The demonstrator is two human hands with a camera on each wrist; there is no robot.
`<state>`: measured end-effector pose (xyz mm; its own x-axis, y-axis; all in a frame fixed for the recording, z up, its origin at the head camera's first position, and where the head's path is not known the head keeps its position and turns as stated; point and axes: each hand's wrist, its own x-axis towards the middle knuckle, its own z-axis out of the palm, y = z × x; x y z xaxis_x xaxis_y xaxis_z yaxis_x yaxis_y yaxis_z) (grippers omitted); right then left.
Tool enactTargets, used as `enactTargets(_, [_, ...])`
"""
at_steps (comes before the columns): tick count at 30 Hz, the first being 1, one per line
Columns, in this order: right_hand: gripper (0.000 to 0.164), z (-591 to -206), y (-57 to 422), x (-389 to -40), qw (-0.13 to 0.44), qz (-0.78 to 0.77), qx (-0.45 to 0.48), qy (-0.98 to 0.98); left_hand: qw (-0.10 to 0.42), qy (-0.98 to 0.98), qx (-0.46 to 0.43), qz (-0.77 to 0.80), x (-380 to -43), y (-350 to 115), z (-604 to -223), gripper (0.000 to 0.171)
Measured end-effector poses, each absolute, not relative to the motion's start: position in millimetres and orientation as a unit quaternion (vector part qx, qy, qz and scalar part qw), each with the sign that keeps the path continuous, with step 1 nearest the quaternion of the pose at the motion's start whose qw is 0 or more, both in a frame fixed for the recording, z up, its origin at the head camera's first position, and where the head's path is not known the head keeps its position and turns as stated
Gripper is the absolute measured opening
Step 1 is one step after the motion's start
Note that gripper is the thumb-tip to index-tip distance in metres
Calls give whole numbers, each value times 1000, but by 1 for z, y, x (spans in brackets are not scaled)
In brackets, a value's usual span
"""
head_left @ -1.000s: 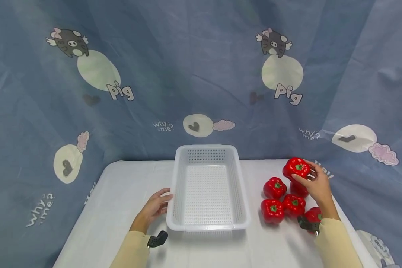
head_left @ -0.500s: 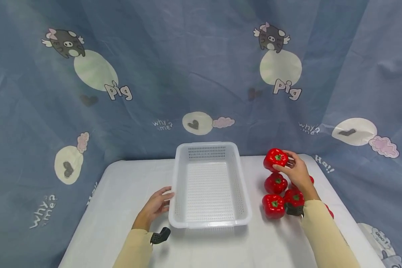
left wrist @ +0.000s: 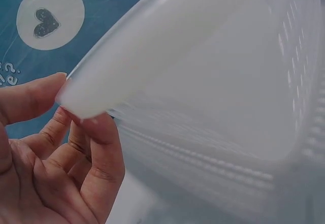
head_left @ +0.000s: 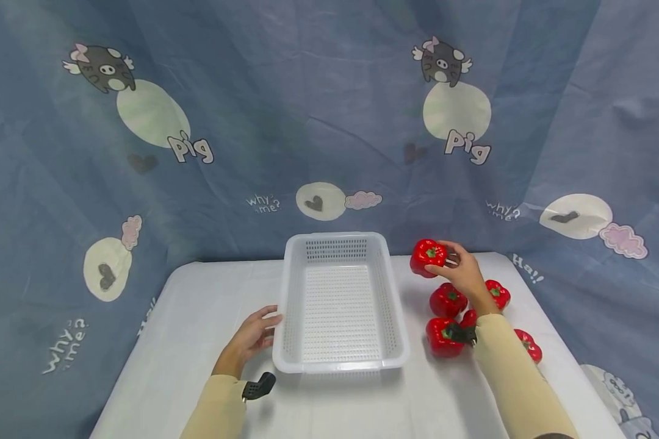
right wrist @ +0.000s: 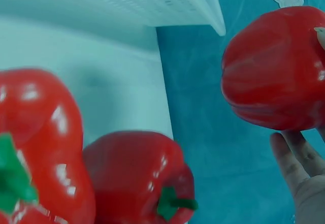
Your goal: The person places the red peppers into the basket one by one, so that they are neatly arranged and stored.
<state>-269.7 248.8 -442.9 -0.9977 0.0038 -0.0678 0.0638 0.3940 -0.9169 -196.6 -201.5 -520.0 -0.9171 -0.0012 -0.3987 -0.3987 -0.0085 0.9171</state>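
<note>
My right hand (head_left: pixel 464 272) grips a red bell pepper (head_left: pixel 428 256) with a green stem, raised above the table just right of the basket's far corner. In the right wrist view fingers (right wrist: pixel 299 158) reach under that bell pepper (right wrist: pixel 274 66), and part of the hand lies outside the picture. A white plastic basket (head_left: pixel 337 367) with slotted walls stands mid-table, its floor bare. At its left side my left hand (head_left: pixel 251 336) pinches the rim (left wrist: pixel 101 89), thumb on one side and curled fingertips on the other.
Several more red bell peppers (head_left: pixel 443 338) lie on the white table (head_left: pixel 198 360) right of the basket, partly hidden by my right forearm. Another bell pepper (head_left: pixel 529 346) sits near the right edge. A blue printed curtain (head_left: pixel 329 122) hangs behind the table.
My right hand has carried the bell pepper leftward from above the others towards the basket, uncovering peppers at the right. The left hand has stayed at the basket's rim.
</note>
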Motion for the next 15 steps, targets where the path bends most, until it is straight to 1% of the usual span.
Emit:
enactTargets(4, [85, -444, 243, -276, 23, -553, 8, 833, 141, 691, -145, 694, -198, -202, -520, 44])
enactTargets(8, [80, -445, 237, -282, 17, -562, -5, 827, 140, 689, -145, 696, -197, -201, -520, 43])
enactTargets(15, [76, -446, 220, -292, 22, -577, -15, 816, 138, 691, -145, 695, -196, -201, -518, 44])
